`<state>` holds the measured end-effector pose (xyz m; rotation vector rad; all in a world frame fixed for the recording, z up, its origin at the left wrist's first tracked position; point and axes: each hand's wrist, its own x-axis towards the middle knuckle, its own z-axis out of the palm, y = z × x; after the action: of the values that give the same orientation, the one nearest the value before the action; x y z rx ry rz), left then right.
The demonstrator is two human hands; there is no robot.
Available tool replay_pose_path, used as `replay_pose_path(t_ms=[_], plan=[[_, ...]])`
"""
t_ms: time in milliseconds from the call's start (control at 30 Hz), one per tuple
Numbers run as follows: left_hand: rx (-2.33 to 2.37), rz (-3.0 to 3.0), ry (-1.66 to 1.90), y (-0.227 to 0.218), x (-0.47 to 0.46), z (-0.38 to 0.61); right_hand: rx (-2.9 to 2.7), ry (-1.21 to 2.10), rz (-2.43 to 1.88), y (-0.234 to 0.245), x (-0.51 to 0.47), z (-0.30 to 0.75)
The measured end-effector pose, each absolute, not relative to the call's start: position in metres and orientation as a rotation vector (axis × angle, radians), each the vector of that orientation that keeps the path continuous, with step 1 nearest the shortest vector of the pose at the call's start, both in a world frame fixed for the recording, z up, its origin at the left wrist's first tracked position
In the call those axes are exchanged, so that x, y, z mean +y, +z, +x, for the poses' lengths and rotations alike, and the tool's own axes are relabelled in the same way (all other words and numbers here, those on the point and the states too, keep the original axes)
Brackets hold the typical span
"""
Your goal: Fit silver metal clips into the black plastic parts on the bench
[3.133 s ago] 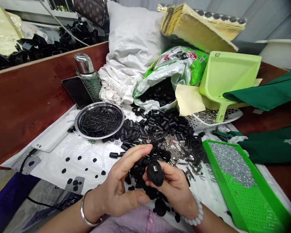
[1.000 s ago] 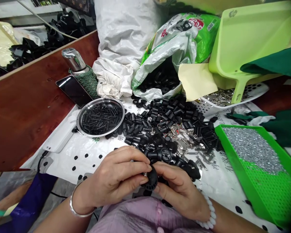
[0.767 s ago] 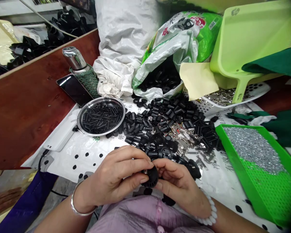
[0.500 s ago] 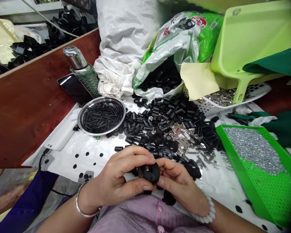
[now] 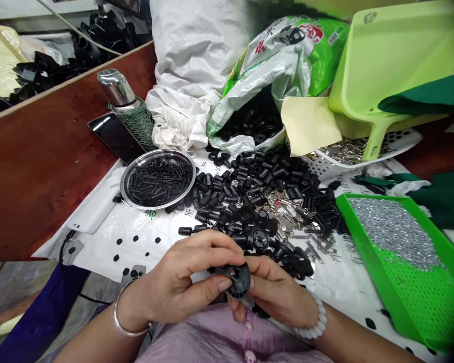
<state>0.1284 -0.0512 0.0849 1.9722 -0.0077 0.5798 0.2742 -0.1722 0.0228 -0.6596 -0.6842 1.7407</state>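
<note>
Both my hands hold a round black plastic part [image 5: 240,281] just above my lap, with a small metal piece [image 5: 232,271] showing at its left side. My left hand [image 5: 181,279] grips it from the left with thumb and fingers, and my right hand [image 5: 276,292] pinches it from the right. Beyond my fingers lies a heap of black plastic sleeves and caps [image 5: 257,197] mixed with silver metal pieces [image 5: 285,206] on a white printed plastic sheet [image 5: 109,242]. A similar round black part [image 5: 260,240] lies in that heap.
A steel plate of black ribbed pieces [image 5: 158,179] stands left of the heap. To the right lie a green tray of silver screws [image 5: 391,233] and a white basket [image 5: 348,156]. A torn bag of black rings [image 5: 249,121], a lime dustpan [image 5: 378,65] and a wooden board [image 5: 49,151] surround the sheet.
The round part has turned in my fingers, from lying flatter to standing more edge-on, and now sits slightly lower. My right hand has shifted down under it.
</note>
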Motion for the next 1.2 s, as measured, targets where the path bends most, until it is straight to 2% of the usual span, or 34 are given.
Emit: replay_pose_path(t_ms=[267, 433, 500, 700, 1000, 1100, 1200], plan=[[0.087, 2.057, 0.6, 0.086, -0.051, 0.124, -0.685, 1.695, -0.702, 0.025, -0.171, 0.276], [0.181, 2.095, 0.69, 0.084, -0.055, 0.126, -0.724, 1.564, -0.918, 0.03, -0.173, 0.275], [0.229, 2.098, 0.719, 0.082, -0.058, 0.127, -0.824, 1.427, -1.06, 0.031, -0.176, 0.273], [0.358, 2.011, 0.801, 0.071, -0.069, 0.129, -1.252, 0.705, -1.304, 0.028, -0.179, 0.273], [0.288, 1.966, 0.76, 0.068, -0.071, 0.13, -1.609, 0.203, -1.342, 0.033, -0.187, 0.281], [0.263, 1.994, 0.757, 0.07, -0.071, 0.129, -1.576, 0.235, -1.383, 0.029, -0.19, 0.282], [0.239, 2.029, 0.752, 0.073, -0.07, 0.129, -1.432, 0.584, -1.336, 0.026, -0.19, 0.28]])
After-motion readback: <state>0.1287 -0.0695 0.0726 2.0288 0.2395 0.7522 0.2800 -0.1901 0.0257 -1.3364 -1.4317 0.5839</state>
